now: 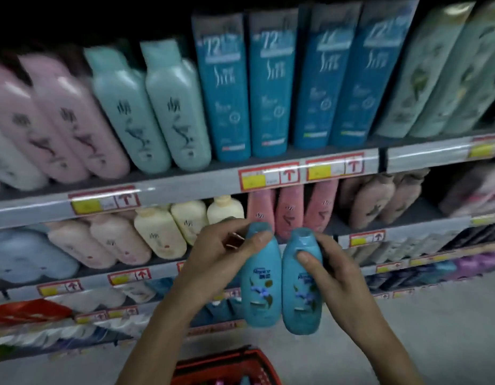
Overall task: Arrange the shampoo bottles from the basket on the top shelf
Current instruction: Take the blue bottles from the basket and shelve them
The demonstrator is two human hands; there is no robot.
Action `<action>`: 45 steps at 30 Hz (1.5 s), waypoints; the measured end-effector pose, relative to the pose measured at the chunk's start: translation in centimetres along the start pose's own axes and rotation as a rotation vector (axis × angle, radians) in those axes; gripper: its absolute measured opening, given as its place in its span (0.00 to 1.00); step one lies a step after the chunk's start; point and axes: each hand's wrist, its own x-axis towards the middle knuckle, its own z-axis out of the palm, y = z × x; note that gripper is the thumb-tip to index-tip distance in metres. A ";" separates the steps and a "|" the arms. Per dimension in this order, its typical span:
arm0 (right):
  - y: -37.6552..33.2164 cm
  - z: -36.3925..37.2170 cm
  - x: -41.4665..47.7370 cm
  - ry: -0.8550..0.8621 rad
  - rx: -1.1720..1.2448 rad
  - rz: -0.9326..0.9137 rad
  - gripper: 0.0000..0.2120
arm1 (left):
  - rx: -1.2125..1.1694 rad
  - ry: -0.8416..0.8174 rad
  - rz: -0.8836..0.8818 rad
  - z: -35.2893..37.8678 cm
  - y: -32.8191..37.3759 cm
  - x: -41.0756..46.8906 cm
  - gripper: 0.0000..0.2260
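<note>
While bottles (pixel 260 276) hover, boxes (pixel 274 90) crowd shelf (pixel 171 187).

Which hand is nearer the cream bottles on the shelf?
Left. The left hand sits just right of the cream bottles; the right hand is farther right.

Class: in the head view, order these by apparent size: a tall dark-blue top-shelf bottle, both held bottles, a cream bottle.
1. the tall dark-blue bottle
2. the left held bottle and right held bottle: alike, unranked; nearness to the camera enlarges both
3. the cream bottle
</note>
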 end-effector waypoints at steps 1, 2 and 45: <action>-1.6 -0.8 0.3 0.011 0.014 -0.015 0.10 | 0.010 0.002 0.019 0.1 1.9 0.4 0.10; -3.5 -1.6 0.6 0.017 0.026 -0.031 0.10 | 0.019 0.003 0.043 0.2 4.0 0.8 0.10; -42.2 -24.5 18.2 -0.019 -0.085 -0.550 0.14 | 0.868 0.215 0.516 1.4 52.1 16.3 0.18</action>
